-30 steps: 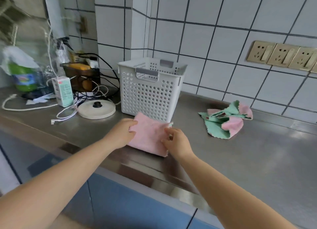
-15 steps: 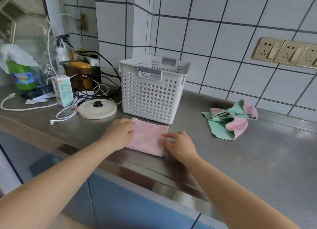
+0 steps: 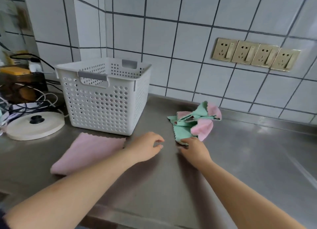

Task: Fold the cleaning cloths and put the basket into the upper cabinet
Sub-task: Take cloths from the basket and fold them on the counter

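A folded pink cloth (image 3: 91,151) lies flat on the steel counter in front of the white perforated basket (image 3: 103,98), which stands upright and looks empty. A crumpled green-and-pink cloth (image 3: 193,120) lies to the basket's right. My right hand (image 3: 193,148) pinches the near green corner of that crumpled cloth. My left hand (image 3: 145,146) hovers over bare counter between the two cloths, fingers loosely apart, holding nothing.
A round white lid with a black knob (image 3: 34,125) and tangled cables (image 3: 34,98) lie left of the basket. Gold wall sockets (image 3: 255,54) sit on the tiled wall. Steel counter (image 3: 248,160) stretches to the right; its front edge runs below my arms.
Both hands left the folded pink cloth and moved right. My right hand took hold of the crumpled cloth's corner. The view shifted rightward.
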{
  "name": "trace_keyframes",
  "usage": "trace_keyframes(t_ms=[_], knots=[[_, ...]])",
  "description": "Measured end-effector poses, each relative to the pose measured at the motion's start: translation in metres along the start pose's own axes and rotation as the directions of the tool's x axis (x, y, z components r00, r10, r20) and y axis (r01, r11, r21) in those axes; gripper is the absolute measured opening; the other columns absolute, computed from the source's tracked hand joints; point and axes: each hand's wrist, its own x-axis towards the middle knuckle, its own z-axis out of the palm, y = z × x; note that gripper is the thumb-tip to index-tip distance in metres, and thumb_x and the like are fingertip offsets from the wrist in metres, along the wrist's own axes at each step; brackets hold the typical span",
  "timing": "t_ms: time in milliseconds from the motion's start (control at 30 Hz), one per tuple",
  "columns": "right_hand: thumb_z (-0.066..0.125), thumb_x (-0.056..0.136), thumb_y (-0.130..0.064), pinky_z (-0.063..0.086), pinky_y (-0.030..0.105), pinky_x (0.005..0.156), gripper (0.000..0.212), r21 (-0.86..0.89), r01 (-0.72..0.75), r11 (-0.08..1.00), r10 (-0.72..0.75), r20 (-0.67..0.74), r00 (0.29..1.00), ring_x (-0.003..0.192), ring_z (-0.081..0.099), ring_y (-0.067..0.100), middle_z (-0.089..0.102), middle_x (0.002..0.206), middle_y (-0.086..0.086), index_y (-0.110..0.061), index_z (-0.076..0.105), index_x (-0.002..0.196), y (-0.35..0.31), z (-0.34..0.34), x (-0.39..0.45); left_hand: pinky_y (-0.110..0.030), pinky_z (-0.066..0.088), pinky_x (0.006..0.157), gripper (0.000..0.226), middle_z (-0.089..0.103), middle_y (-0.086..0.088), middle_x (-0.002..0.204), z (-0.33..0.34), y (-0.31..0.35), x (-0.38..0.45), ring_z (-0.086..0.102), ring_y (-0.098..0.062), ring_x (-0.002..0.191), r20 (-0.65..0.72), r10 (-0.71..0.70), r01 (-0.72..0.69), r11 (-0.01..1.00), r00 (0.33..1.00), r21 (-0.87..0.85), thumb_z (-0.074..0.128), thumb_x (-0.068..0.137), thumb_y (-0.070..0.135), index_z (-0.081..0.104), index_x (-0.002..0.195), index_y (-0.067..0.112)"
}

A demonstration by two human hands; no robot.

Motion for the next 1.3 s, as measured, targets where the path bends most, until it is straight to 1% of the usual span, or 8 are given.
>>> trace_keyframes(t_ms=[200,467,567,767,967,1100,1167,1300], knots=[[0.050,0.090,-0.038,0.046,0.031,0.080,0.029,-0.163,0.058,0.985,-0.064,-0.035,0.997,0.105,0.054,0.024,0.054,0.114,0.005,-0.024,0.064,0.112,0.008,0.008,0.029,-0.025,0.040,0.094,0.041,0.055,-0.003,0.124,0.034,0.011,0.051,0.051,-0.021,0.114,0.073,0.016,-0.020,0.998,0.997,0.057,0.056,0.089,0.025,0.054,0.131,0.022],[0.042,0.097,-0.028,0.045,0.031,0.064,0.021,-0.079,0.169,0.983,-0.181,-0.185,0.966,0.080,0.062,0.023,0.068,0.092,0.005,-0.015,0.058,0.103,0.017,-0.035,0.047,-0.032,0.043,0.093,0.029,0.058,-0.003,0.115,0.045,0.016,0.102,0.052,-0.023,0.110,-0.050,0.069,-0.068,0.997,0.996,0.035,0.064,0.080,0.021,0.063,0.110,0.018],[0.040,0.098,-0.025,0.047,0.030,0.061,0.014,0.021,0.190,0.982,-0.180,-0.235,0.955,0.069,0.063,0.020,0.065,0.074,0.001,-0.020,0.052,0.095,0.021,-0.069,0.052,-0.027,0.042,0.079,0.017,0.062,-0.003,0.105,0.043,0.019,0.123,0.056,-0.024,0.104,-0.095,0.089,-0.088,0.996,0.992,0.019,0.066,0.080,0.022,0.066,0.097,0.017],[0.038,0.096,-0.019,0.043,0.024,0.059,0.016,0.185,0.142,0.972,-0.066,-0.367,0.928,0.071,0.059,0.011,0.058,0.063,-0.018,-0.025,0.053,0.096,0.029,-0.136,0.081,-0.028,0.039,0.060,0.012,0.057,0.005,0.077,0.028,0.045,0.155,0.054,-0.018,0.080,-0.180,0.148,-0.147,0.989,0.972,0.018,0.058,0.086,0.028,0.062,0.077,0.022],[0.036,0.098,-0.019,0.053,0.035,0.075,0.017,0.243,0.178,0.954,-0.047,-0.463,0.885,0.080,0.065,0.014,0.069,0.076,-0.010,-0.019,0.053,0.098,0.032,-0.191,0.106,-0.030,0.043,0.064,0.014,0.065,0.001,0.088,0.004,0.057,0.190,0.058,-0.020,0.078,-0.292,0.069,-0.103,0.989,0.954,-0.102,0.046,0.093,0.029,0.057,0.096,0.021],[0.032,0.100,-0.019,0.045,0.026,0.054,0.020,0.247,0.190,0.950,-0.030,-0.535,0.844,0.077,0.061,0.019,0.070,0.089,-0.003,-0.014,0.051,0.104,0.029,-0.224,0.126,-0.034,0.046,0.066,0.017,0.059,0.004,0.085,-0.027,0.071,0.212,0.056,-0.016,0.076,-0.431,0.086,-0.130,0.989,0.898,-0.073,0.035,0.100,0.028,0.048,0.106,0.019],[0.032,0.099,-0.018,0.037,0.025,0.049,0.018,0.275,0.183,0.944,0.009,-0.577,0.817,0.072,0.058,0.014,0.067,0.086,-0.004,-0.014,0.050,0.102,0.031,-0.241,0.138,-0.037,0.048,0.067,0.019,0.062,0.002,0.086,-0.048,0.080,0.223,0.057,-0.019,0.075,-0.523,0.130,-0.171,0.985,0.843,-0.031,0.036,0.100,0.028,0.051,0.105,0.017],[0.032,0.095,-0.017,0.051,0.031,0.065,0.024,0.365,0.197,0.910,0.087,-0.631,0.771,0.085,0.067,0.021,0.067,0.077,-0.010,-0.010,0.055,0.100,0.037,-0.269,0.154,-0.033,0.046,0.063,0.025,0.063,0.003,0.075,-0.089,0.089,0.226,0.057,-0.016,0.067,-0.516,0.314,-0.324,0.943,0.797,0.074,0.051,0.094,0.037,0.063,0.091,0.015]])
